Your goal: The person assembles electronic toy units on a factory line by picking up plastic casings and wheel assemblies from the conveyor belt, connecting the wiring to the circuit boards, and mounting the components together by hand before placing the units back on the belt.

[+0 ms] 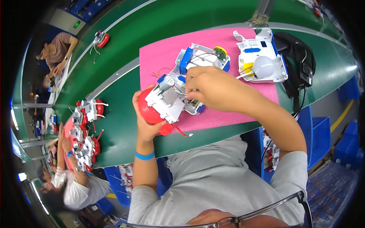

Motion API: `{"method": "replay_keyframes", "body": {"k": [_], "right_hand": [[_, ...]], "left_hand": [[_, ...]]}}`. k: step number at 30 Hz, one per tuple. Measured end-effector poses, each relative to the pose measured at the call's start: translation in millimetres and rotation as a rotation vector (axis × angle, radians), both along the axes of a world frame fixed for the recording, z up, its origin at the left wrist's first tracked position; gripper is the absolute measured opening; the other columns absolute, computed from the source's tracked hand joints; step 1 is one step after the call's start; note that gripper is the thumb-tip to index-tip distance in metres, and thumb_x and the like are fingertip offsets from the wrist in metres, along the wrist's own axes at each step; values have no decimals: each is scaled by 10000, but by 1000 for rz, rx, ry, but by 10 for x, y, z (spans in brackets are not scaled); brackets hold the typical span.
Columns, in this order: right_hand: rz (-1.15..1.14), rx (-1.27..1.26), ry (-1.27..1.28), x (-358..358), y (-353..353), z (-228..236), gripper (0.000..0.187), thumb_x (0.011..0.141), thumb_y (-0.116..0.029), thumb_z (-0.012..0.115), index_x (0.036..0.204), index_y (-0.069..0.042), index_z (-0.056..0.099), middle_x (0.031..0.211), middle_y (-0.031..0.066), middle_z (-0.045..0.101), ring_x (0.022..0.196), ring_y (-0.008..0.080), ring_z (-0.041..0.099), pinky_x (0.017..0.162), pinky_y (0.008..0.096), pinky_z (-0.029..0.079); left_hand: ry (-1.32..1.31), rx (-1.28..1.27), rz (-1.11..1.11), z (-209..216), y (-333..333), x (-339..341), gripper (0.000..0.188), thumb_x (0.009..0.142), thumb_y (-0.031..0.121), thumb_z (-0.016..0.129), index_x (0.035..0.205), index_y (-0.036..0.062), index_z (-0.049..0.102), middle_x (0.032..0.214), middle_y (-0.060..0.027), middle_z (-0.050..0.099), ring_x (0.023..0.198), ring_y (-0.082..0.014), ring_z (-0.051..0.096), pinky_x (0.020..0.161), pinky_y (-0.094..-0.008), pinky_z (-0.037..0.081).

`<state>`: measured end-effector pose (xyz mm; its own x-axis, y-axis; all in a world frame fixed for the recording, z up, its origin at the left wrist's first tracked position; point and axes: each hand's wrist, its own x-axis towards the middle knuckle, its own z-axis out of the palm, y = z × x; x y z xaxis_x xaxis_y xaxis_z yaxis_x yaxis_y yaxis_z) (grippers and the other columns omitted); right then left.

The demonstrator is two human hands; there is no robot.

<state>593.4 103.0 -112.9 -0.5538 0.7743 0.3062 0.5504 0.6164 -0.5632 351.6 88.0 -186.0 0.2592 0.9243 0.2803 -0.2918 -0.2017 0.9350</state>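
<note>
My left hand [145, 127] is wrapped round a red domed part [148, 107] with a white plastic mechanism [167, 106] fixed to it. A small silver motor [166, 82] sits on that mechanism, and a red lead with a white plug [182, 131] hangs from its near side. My right hand [207, 87] is closed in a pinch just right of the mechanism, at a thin white wire [180, 92]; its fingers partly hide the grip. Directly beyond lies an open white-and-blue housing [205, 57] with wires, a blue block and a round yellow-edged circuit board [219, 52].
A pink mat [159, 53] covers part of the green table [118, 106]. Another housing shell [262, 49] and a black bag [296, 57] with a cable lie right. Red-and-white assemblies [85, 140] stand left near a co-worker [83, 190]. A metal post [261, 15] rises behind.
</note>
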Motion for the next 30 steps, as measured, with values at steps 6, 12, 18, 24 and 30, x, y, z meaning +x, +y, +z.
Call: {"method": "replay_keyframes", "body": {"k": [6,12,18,24,30], "right_hand": [[125,-1034,529,-39,102,-167,148,870,-122,580,906,13,630,806,94,655,644,148,617,580,264,498],[30,-1107,606,-28,175,-68,226,855,-79,612,1046,34,568,800,92,656,658,116,636,577,232,525],[161,-1007,456,-149,218,114,176,837,-53,613,990,34,616,783,98,657,636,118,617,573,247,508],[181,-543,-107,-166,-81,388,105,764,14,598,824,6,683,648,105,656,596,158,631,599,284,501],[365,-171,-273,-150,-101,462,137,697,6,664,834,11,680,724,145,662,653,267,646,633,327,515]], "left_hand": [[0,55,66,20,-26,40,955,569,97,818,1315,121,222,1353,-168,340,1233,-296,412,1005,-424,400],[12,32,46,-35,71,17,943,587,89,810,1320,115,217,1359,-159,340,1247,-286,401,1006,-423,403],[16,46,95,132,50,-176,973,566,125,842,1316,101,223,1345,-147,359,1238,-273,400,1007,-408,392],[180,106,-5,27,-22,-142,1010,574,130,842,1350,112,196,1342,-106,352,1261,-225,348,1041,-377,323],[82,102,-40,-23,-89,-49,1006,579,212,867,1342,132,216,1375,-108,347,1280,-238,355,1047,-387,324]]}}
